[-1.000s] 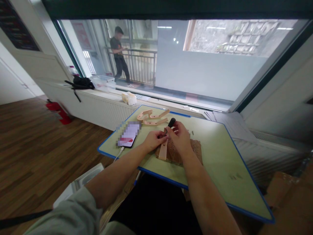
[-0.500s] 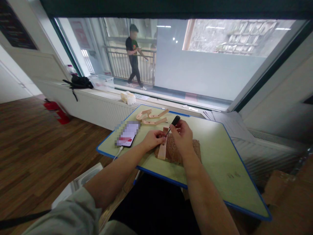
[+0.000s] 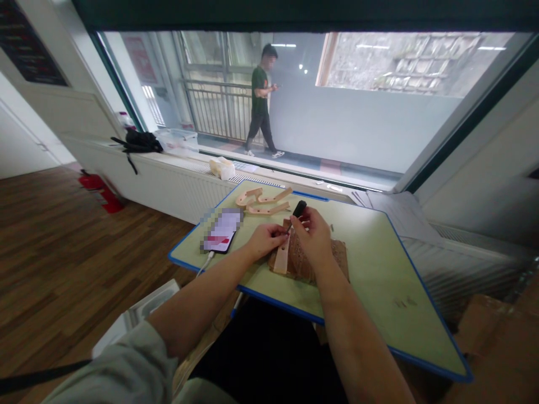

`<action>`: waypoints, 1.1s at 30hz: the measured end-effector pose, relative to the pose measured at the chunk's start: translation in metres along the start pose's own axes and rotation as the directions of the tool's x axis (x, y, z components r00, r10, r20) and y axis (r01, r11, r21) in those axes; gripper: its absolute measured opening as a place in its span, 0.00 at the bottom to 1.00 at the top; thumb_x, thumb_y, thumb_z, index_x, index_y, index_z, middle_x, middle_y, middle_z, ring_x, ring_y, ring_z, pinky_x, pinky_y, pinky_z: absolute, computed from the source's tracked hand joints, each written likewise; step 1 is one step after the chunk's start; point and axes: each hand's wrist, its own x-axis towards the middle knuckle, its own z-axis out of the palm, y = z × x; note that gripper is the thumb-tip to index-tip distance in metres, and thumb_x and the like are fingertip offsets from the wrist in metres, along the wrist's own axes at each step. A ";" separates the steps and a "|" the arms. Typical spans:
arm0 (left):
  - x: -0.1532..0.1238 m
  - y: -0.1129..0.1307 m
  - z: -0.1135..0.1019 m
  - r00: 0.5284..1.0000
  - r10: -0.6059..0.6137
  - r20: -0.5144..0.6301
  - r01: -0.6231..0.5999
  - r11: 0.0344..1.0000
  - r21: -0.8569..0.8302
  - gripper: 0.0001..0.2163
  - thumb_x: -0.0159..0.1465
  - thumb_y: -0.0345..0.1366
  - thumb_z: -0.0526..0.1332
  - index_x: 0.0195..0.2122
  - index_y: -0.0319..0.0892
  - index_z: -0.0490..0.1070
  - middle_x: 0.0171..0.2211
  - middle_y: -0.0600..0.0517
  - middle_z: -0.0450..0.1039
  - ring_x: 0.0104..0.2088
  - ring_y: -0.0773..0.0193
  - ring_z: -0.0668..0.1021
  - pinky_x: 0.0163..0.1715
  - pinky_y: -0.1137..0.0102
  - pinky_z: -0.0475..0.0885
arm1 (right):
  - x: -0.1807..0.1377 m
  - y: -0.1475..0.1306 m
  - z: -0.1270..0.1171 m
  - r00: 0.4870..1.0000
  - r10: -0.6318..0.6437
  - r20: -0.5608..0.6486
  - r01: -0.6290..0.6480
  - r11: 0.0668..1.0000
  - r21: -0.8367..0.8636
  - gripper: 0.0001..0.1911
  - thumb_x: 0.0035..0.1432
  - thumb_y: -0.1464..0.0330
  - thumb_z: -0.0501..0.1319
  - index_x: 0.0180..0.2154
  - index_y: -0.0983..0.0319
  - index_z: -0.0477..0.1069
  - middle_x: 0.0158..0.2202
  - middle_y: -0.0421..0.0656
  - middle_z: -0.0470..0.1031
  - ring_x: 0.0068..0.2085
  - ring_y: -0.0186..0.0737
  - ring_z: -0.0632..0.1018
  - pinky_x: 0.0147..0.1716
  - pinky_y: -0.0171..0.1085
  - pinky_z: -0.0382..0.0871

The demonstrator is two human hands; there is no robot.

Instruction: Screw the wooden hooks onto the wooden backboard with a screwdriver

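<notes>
My right hand is closed around a screwdriver-like tool with a black handle and a thin metal shaft, which slants down to the left. Its tip meets the upper part of a pale tan strip with holes, where my fingers partly hide it. Pinched together at that tip, the fingers of my left hand cover whatever is between them. Beneath the strip lies a worn brown block with a pitted top. Two more tan strips, one curled and one bent, lie behind my hands.
A phone with a white cable lies at the left of the blue-edged table. On the windowsill beyond are a crumpled pack, a clear box and a black bag. A person is outside the window.
The person outside has walked to the right. My hands stay at the strip, with the tool's handle tilted only slightly differently.
</notes>
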 end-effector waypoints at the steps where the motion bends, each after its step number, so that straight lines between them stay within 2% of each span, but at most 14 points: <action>1: 0.000 0.000 0.000 1.000 0.004 0.000 -0.004 1.000 0.003 0.10 0.55 0.36 0.62 0.34 0.36 0.79 0.28 0.52 0.77 0.27 0.67 0.73 0.31 0.72 0.67 | 0.000 0.001 0.000 1.000 -0.001 0.006 0.001 1.000 -0.007 0.14 0.55 0.60 0.60 0.41 0.61 0.70 0.33 0.43 0.75 0.29 0.36 0.74 0.29 0.37 0.69; 5: 0.000 0.000 0.001 1.000 0.000 -0.008 0.001 1.000 0.018 0.11 0.55 0.36 0.62 0.35 0.36 0.79 0.29 0.52 0.78 0.28 0.67 0.74 0.32 0.72 0.67 | -0.001 0.003 0.000 1.000 -0.006 0.020 0.007 0.999 -0.032 0.15 0.56 0.60 0.60 0.42 0.61 0.70 0.33 0.44 0.75 0.30 0.37 0.74 0.31 0.38 0.70; 9: 0.002 0.001 0.002 0.999 -0.002 -0.032 0.005 0.997 0.083 0.10 0.55 0.35 0.61 0.35 0.36 0.79 0.27 0.53 0.77 0.26 0.68 0.72 0.30 0.73 0.66 | 0.006 0.000 0.000 0.993 -0.063 0.102 0.073 0.993 -0.094 0.14 0.54 0.63 0.60 0.42 0.61 0.70 0.37 0.46 0.76 0.33 0.38 0.75 0.35 0.40 0.70; 14: 0.005 -0.001 0.005 1.000 0.001 -0.030 0.002 0.997 0.074 0.08 0.54 0.34 0.61 0.30 0.35 0.76 0.24 0.54 0.74 0.24 0.69 0.70 0.27 0.74 0.63 | 0.019 -0.012 0.007 0.981 -0.042 0.188 0.073 0.984 -0.160 0.10 0.51 0.66 0.61 0.38 0.60 0.71 0.34 0.44 0.76 0.33 0.38 0.75 0.35 0.40 0.70; 16: 0.006 -0.004 0.006 1.000 0.005 -0.029 -0.003 0.998 0.060 0.08 0.54 0.35 0.61 0.30 0.35 0.76 0.24 0.54 0.73 0.24 0.69 0.70 0.26 0.74 0.63 | 0.022 -0.015 0.008 0.985 0.001 0.173 0.027 0.986 -0.162 0.14 0.52 0.66 0.60 0.42 0.60 0.70 0.34 0.43 0.76 0.31 0.38 0.76 0.32 0.39 0.70; 19: 0.007 -0.010 0.009 0.999 0.015 -0.035 -0.014 0.999 0.041 0.10 0.54 0.38 0.61 0.32 0.35 0.76 0.23 0.53 0.73 0.24 0.68 0.70 0.26 0.74 0.63 | 0.024 -0.017 0.004 0.988 0.033 0.148 0.000 0.975 -0.223 0.27 0.52 0.68 0.58 0.55 0.58 0.63 0.35 0.43 0.76 0.28 0.37 0.76 0.29 0.38 0.69; 21: 0.008 -0.014 0.010 0.999 0.022 -0.042 -0.021 0.999 0.028 0.11 0.54 0.39 0.61 0.32 0.35 0.76 0.23 0.53 0.72 0.24 0.68 0.71 0.26 0.73 0.64 | 0.027 -0.019 -0.001 0.981 -0.001 0.195 0.064 0.947 -0.316 0.31 0.53 0.69 0.57 0.59 0.57 0.59 0.37 0.44 0.76 0.27 0.37 0.75 0.31 0.39 0.69; 26: 0.008 -0.017 0.013 0.998 0.050 -0.024 -0.050 0.999 -0.003 0.11 0.55 0.39 0.61 0.33 0.36 0.76 0.26 0.52 0.75 0.27 0.67 0.73 0.28 0.73 0.65 | 0.038 -0.032 -0.015 0.936 -0.033 0.351 0.221 0.830 -0.512 0.28 0.55 0.66 0.59 0.58 0.60 0.63 0.36 0.46 0.79 0.33 0.43 0.78 0.36 0.42 0.70; 28: 0.009 -0.016 0.013 0.998 0.054 -0.020 -0.054 0.999 0.005 0.12 0.55 0.39 0.61 0.34 0.36 0.77 0.27 0.52 0.75 0.27 0.67 0.73 0.29 0.73 0.65 | 0.044 -0.041 -0.021 0.916 -0.047 0.398 0.276 0.795 -0.541 0.25 0.57 0.65 0.58 0.56 0.60 0.65 0.37 0.46 0.80 0.36 0.45 0.79 0.38 0.42 0.70; 30: 0.010 -0.015 0.014 0.998 0.052 -0.030 -0.051 0.998 0.028 0.11 0.55 0.38 0.61 0.34 0.36 0.77 0.26 0.53 0.75 0.26 0.67 0.72 0.28 0.73 0.64 | 0.050 -0.050 -0.027 0.892 -0.059 0.449 0.326 0.772 -0.546 0.20 0.59 0.68 0.55 0.53 0.59 0.70 0.41 0.46 0.80 0.38 0.43 0.79 0.41 0.42 0.71; 33: 0.011 -0.012 0.015 0.998 0.046 -0.049 -0.043 0.997 0.061 0.10 0.54 0.37 0.62 0.32 0.36 0.77 0.23 0.54 0.73 0.25 0.68 0.70 0.27 0.73 0.62 | 0.059 -0.059 -0.035 0.868 -0.004 0.497 0.328 0.757 -0.565 0.17 0.57 0.70 0.56 0.48 0.60 0.73 0.43 0.46 0.80 0.37 0.40 0.80 0.41 0.40 0.71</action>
